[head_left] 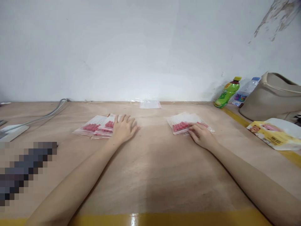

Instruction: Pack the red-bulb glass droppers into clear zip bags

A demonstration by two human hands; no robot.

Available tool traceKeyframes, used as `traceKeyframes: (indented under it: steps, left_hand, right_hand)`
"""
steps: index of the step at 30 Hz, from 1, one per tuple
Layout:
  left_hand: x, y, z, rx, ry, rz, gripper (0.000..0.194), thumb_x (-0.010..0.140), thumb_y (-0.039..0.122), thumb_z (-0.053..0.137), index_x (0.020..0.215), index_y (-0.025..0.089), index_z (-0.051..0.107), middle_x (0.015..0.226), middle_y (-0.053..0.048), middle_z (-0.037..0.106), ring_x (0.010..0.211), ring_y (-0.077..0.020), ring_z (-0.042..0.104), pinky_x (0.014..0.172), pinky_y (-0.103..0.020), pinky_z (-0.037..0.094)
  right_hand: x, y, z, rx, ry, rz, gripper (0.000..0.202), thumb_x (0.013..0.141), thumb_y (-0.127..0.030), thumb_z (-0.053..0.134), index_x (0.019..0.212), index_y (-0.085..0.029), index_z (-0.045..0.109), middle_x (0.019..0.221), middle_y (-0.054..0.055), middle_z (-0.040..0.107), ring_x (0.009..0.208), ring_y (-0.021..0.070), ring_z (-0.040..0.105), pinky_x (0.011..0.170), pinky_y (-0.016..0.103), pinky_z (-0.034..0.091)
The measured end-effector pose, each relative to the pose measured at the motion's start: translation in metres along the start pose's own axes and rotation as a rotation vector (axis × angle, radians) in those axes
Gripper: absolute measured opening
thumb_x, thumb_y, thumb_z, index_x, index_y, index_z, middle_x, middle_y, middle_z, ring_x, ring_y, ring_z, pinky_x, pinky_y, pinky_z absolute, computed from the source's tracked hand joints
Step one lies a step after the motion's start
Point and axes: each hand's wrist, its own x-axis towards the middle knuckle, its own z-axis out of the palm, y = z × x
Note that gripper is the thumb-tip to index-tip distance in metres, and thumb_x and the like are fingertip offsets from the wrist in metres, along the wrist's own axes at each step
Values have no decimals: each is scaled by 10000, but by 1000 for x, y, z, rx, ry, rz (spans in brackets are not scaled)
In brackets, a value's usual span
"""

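Observation:
My left hand (124,128) lies with fingers spread over the right side of a pile of clear zip bags (88,126) holding small red pieces. It covers part of that pile, and I see nothing gripped in it. Farther right, my right hand (202,135) has its thumb and fingers curled at the near edge of a second group of zip bags (180,125), also with red pieces inside. The thumb and index finger close on a bag's edge there. What the red pieces are is too small to tell.
Flat clear bags (150,104) lie against the wall. At the right are a green drink bottle (227,93), a water bottle (245,91), a beige bag (270,97) and a yellow-and-white packet (274,135). A grey cable (44,116) and a pixelated dark object (25,169) lie left.

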Motion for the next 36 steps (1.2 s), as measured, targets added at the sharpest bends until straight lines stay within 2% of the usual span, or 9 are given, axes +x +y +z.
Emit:
traceKeyframes:
  steps: [6, 9, 12, 16, 19, 23, 27, 33, 36]
  left_hand:
    - [-6, -26, -2, 127, -330, -381, 664, 770, 661, 323, 1184, 180, 518, 1249, -210, 442, 1171, -466, 306, 861, -663, 181]
    - [-7, -25, -3, 111, -396, -411, 663, 777, 665, 288, 1128, 169, 554, 1193, -202, 482, 1113, -442, 378, 854, -614, 244]
    - [-6, -14, -6, 7, -358, -370, 642, 773, 656, 326, 1085, 150, 568, 1121, -194, 523, 1068, -416, 421, 844, -562, 298]
    - [-4, 13, -5, -209, -305, -230, 599, 777, 623, 390, 1153, 173, 511, 1151, -153, 522, 1067, -369, 436, 872, -518, 330]
    - [-4, 37, 0, -324, -263, -65, 522, 810, 535, 435, 1225, 218, 450, 1253, -92, 465, 1146, -300, 397, 951, -440, 322]
    - [-4, 59, 8, -467, -189, 97, 465, 835, 425, 475, 1243, 207, 431, 1266, -74, 458, 1169, -223, 406, 994, -358, 333]
    - [-6, 57, 12, -547, -124, 126, 487, 819, 384, 521, 1243, 161, 437, 1280, -126, 437, 1191, -239, 402, 981, -382, 366]
    - [-8, 44, 14, -608, -96, 151, 344, 847, 319, 496, 1158, 182, 546, 1182, -91, 550, 1068, -215, 536, 903, -357, 453]
    - [-8, 44, 16, -601, -70, 132, 342, 849, 330, 492, 1144, 171, 561, 1166, -97, 561, 1048, -220, 550, 889, -359, 464]
  right_hand:
    - [-7, 0, -8, -125, 72, -15, 150, 781, -315, 530, 865, -197, 571, 1055, 83, 614, 948, 216, 578, 846, 384, 394]
    - [-3, -10, -10, -214, 177, -25, 278, 723, -394, 589, 918, -196, 587, 1025, 91, 619, 924, 238, 574, 838, 407, 350]
    - [5, -27, -6, -234, 263, -76, 295, 713, -385, 601, 942, -199, 588, 1008, 91, 615, 893, 226, 571, 830, 403, 321]
    - [18, -53, 10, -160, 272, -191, 156, 733, -317, 585, 850, -214, 585, 946, 52, 627, 864, 194, 561, 869, 403, 276]
    - [32, -72, 21, -88, 199, -219, 103, 758, -287, 549, 815, -204, 571, 895, 42, 630, 820, 174, 544, 873, 397, 263]
    - [55, -88, 31, 22, -1, -275, 135, 781, -237, 505, 889, -185, 568, 873, 55, 626, 821, 172, 542, 838, 370, 293]
    - [66, -91, 38, 142, -98, -269, 205, 761, -221, 530, 958, -178, 564, 920, 72, 611, 854, 182, 555, 815, 360, 351]
    - [56, -88, 45, 407, -49, -191, 258, 759, -174, 514, 1011, -199, 563, 1005, 91, 578, 890, 183, 563, 741, 323, 465]
    - [53, -85, 49, 421, -1, -176, 301, 764, -114, 461, 1030, -204, 571, 1002, 87, 588, 880, 176, 578, 727, 320, 485]
